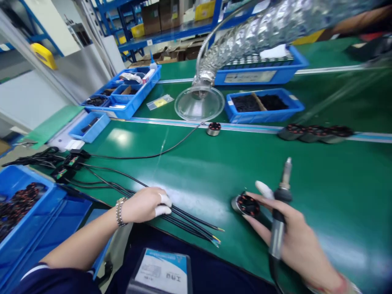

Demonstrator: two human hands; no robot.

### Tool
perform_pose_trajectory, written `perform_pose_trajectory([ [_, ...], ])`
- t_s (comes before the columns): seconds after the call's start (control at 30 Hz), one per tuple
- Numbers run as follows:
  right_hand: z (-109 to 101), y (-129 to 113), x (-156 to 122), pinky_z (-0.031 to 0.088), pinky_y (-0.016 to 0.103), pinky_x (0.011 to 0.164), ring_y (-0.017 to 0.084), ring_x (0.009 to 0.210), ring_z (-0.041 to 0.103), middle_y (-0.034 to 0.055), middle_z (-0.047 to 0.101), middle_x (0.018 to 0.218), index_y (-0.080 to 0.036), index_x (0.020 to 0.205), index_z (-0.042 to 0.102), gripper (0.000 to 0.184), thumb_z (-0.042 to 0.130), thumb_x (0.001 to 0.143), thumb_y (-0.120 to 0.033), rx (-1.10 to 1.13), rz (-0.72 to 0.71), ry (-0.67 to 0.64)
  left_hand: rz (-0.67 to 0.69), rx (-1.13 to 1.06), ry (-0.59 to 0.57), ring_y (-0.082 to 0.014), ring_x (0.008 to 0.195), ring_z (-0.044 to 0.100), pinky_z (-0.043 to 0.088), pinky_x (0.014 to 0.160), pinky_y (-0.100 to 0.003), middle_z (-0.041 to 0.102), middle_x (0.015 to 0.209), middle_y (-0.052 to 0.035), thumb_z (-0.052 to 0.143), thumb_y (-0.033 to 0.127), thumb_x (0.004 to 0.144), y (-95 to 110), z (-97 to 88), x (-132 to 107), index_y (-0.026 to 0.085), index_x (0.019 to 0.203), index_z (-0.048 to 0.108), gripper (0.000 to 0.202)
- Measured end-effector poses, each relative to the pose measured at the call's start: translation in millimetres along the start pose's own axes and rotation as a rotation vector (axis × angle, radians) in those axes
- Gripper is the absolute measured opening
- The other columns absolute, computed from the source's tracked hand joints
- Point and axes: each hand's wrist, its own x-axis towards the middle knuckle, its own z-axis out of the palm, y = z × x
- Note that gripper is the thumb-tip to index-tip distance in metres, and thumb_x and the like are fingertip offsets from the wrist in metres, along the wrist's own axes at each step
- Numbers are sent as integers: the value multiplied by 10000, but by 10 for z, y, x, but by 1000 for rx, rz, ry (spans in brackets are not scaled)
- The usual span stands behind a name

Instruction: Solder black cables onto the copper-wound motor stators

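Cables [196,220], black and bundled, lie along the near edge of the green bench [190,159], their bare coloured wire ends pointing right. The left hand [148,204] is over them, white-capped fingertips close together at the bundle; whether they are clamped on it, I cannot tell. From there the cables run back to a black block [69,165] at the bench's left end.

Towards the near edge, further right, the right hand [290,232] has 2 bare digits clamped on the sides of a round motor part [249,205], its dark windings facing up. A soldering iron [278,228] also rests in that hand, tip towards the far edge; another finger, white-capped, stands apart from the motor part.

Farther back, a single cable [153,156] reaches a second motor part [213,129], just beside the pale strip [254,128] that crosses the bench. Near the strip's right end sits a row of similar parts [315,133]. A clear hood [199,106] hangs beyond the second part, left of a blue tray [265,116] with 2 compartments.
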Motion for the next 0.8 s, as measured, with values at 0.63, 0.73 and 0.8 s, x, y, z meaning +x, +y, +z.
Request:
perform_pose_trajectory([
  [0.63,-36,-115,101,505,338,864,203,1029,569,111,579,1106,-197,1161,413,392,576,806,-213,26,-133,0,40,-202,65,-189,845,611,454,756,-285,668,963,-61,447,229,837,501,-99,956,160,931,637,223],
  [0.73,-24,-187,147,490,376,891,219,1074,541,126,548,1166,-199,1145,411,369,558,807,-196,29,-165,33,39,-314,193,-183,929,598,434,825,-275,663,1026,-56,428,212,837,465,-253,1052,165,977,636,256],
  [0.8,-41,-289,168,479,393,904,227,1103,519,132,534,1190,-201,1121,418,351,559,800,-176,26,-174,98,39,-418,222,-171,895,606,439,808,-258,675,990,-42,450,236,826,433,-268,1073,170,945,648,240],
])
